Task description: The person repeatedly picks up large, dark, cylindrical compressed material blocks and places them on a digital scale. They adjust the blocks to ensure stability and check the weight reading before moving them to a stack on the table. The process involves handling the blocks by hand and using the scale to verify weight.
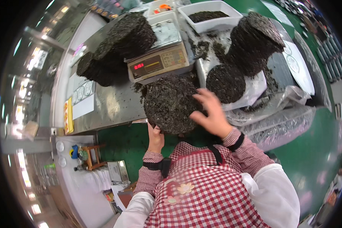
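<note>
Round dark cake: it was up in front of the table edge, just before the scale, its broad, rough face toward the camera.
Left hand: it was clamped on the cake's lower rim, the fingers partly hidden beneath.
Right hand: it had thumb and fingers spread apart at the cake's right edge; whether the fingertips touched could not be told.
Scale: the pale scale with lit red digits stood behind the cake.
Left stack: a tall, leaning pile of dark cakes crowded the scale's left side and covered part of it.
Right stack: another tilted pile stood beyond the right hand, a round cake facing out at its near end.
Between: loose dark scraps littered the surface between scale and right stack.
Tub: a white tub at the back held dark flakes.
Bag: crumpled clear plastic bulged over the near right side.
Table: bare metal tabletop showed at left, with a yellow box at its edge.
Floor: a wooden stool stood on green flooring.
</note>
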The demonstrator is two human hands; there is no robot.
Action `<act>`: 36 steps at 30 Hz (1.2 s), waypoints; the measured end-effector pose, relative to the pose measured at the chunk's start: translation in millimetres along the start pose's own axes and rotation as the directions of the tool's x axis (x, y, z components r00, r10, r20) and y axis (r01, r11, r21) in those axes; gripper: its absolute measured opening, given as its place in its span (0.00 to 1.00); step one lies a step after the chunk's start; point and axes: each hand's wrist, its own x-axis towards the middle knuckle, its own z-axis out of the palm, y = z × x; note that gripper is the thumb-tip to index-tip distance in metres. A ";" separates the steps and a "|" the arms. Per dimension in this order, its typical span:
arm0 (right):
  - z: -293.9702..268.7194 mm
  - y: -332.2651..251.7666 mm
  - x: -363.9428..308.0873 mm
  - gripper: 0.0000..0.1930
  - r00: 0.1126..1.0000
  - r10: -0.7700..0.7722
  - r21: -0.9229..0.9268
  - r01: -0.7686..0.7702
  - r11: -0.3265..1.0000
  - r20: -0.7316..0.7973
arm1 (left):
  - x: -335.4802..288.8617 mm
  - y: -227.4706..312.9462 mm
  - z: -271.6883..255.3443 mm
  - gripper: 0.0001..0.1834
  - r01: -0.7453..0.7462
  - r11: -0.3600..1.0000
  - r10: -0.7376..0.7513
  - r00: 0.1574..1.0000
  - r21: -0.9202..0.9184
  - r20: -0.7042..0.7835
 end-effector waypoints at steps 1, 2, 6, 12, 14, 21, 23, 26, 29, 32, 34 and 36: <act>13.6 -27.8 5.0 0.45 0.999 -0.037 0.018 0.037 0.999 0.005 | 5.9 4.9 9.4 0.44 -0.016 1.000 0.016 1.000 0.007 -0.005; 27.7 -49.6 10.4 0.47 0.997 -0.071 0.031 0.071 0.997 0.005 | 13.9 11.9 18.2 0.46 -0.030 0.999 0.030 1.000 0.013 -0.002; 69.3 -48.9 26.0 0.49 0.999 -0.015 0.022 0.016 1.000 -0.041 | 48.1 17.5 -6.1 0.51 -0.051 0.984 0.040 0.997 0.173 0.064; 89.9 -60.6 43.3 0.41 0.991 -0.100 -0.294 0.070 0.953 -0.088 | 98.9 15.0 -56.6 0.48 0.185 0.981 -0.162 0.952 -0.065 0.259; 119.5 -63.2 43.7 0.34 0.943 -0.195 -0.376 0.083 0.923 -0.269 | 116.7 -1.1 -73.3 0.45 0.294 0.943 -0.233 0.917 -0.154 0.323; 123.7 -61.6 56.4 0.20 0.850 -0.189 -0.384 -0.016 0.923 -0.492 | 154.9 -8.7 -71.2 0.46 0.418 0.901 -0.358 0.866 -0.113 0.350; 106.9 -46.5 45.3 0.18 0.824 -0.031 -0.307 -0.176 0.935 -0.566 | 160.2 -1.3 -61.5 0.48 0.325 0.944 -0.270 0.864 -0.062 0.425; 57.3 0.6 38.1 0.18 0.280 0.314 0.151 -0.480 0.864 -0.907 | 161.1 16.1 -41.8 0.53 0.298 0.953 -0.300 0.888 0.060 0.349; 22.6 100.0 -6.1 0.26 0.152 0.408 0.288 -0.493 0.821 -0.900 | 161.3 11.3 -41.3 0.53 0.399 0.917 -0.381 0.857 0.020 0.346; 26.2 68.2 24.5 0.37 0.437 0.323 -0.104 -0.713 0.694 -0.839 | 156.0 22.6 -25.0 0.60 0.395 0.919 -0.364 0.861 -0.015 0.355; 38.1 7.5 49.9 0.45 0.813 0.324 -0.042 -0.392 0.919 -0.483 | 146.7 31.3 -5.5 0.64 0.379 0.926 -0.355 0.864 0.004 0.358; 58.4 -33.2 63.3 0.49 0.917 0.246 -0.078 -0.283 0.956 -0.313 | 145.2 29.3 4.0 0.66 0.346 0.937 -0.340 0.865 0.052 0.369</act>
